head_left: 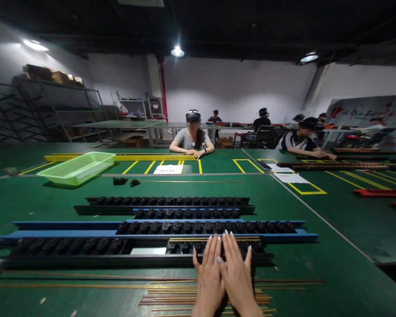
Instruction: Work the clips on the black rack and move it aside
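Observation:
My left hand (209, 275) and my right hand (236, 273) lie side by side, palms down with fingers stretched out. Their fingertips rest on thin brass rods (188, 239), which run along a row of black socket-like modules (184, 248) in the nearest black channel rail (86, 260). Neither hand is closed around anything. The palms hide part of the row. A pale bare stretch (148, 251) shows in the rail to the left of the rods. Under my wrists, several loose brass and copper-coloured rods (171, 293) are spread on the green table (86, 304).
Beyond stand a blue rail (69, 233) and a farther black rail (165, 206) with similar modules. A green basket (79, 169), two small black parts (120, 181) and a long yellow rail (145, 157) lie farther back. A person (193, 138) sits opposite; others work behind.

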Tool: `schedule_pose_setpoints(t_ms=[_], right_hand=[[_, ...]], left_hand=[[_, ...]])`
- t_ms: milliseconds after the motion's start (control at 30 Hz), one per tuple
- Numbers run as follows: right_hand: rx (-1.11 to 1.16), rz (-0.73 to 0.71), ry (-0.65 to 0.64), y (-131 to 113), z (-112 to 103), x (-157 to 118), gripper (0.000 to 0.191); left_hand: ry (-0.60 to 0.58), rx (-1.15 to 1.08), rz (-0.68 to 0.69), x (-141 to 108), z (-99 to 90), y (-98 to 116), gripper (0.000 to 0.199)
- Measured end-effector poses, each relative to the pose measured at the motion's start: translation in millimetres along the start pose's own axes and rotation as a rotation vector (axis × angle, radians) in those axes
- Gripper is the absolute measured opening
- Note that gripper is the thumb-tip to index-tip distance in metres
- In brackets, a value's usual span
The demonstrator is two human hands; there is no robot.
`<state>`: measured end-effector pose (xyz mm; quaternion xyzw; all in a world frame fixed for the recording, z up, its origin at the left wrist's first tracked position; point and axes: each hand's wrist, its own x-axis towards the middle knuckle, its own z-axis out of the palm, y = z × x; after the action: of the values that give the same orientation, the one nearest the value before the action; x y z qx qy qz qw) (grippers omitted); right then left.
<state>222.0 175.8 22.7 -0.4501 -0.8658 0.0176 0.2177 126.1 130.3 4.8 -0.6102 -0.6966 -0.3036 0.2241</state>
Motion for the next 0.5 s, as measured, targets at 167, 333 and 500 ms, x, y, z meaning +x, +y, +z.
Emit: schedule_pose_setpoints(t_ms=[167, 333, 500], right_hand=[[0.029, 0.026, -0.026, -6, -6, 1, 0.058], [0.053, -0.017, -0.06, -12, -7, 0, 0.059], [0.047, -0.036, -0.06, -15, -6, -1, 0.058]], left_hand=[[-0.023, -0.058, -0.123, -3, 4.8, 3, 0.061], [-0.027, 0.005, -0.053, -6, 6.7, -1, 0.06], [0.0, 0.085, -0.053, -4, 8.3, -1, 0.061]])
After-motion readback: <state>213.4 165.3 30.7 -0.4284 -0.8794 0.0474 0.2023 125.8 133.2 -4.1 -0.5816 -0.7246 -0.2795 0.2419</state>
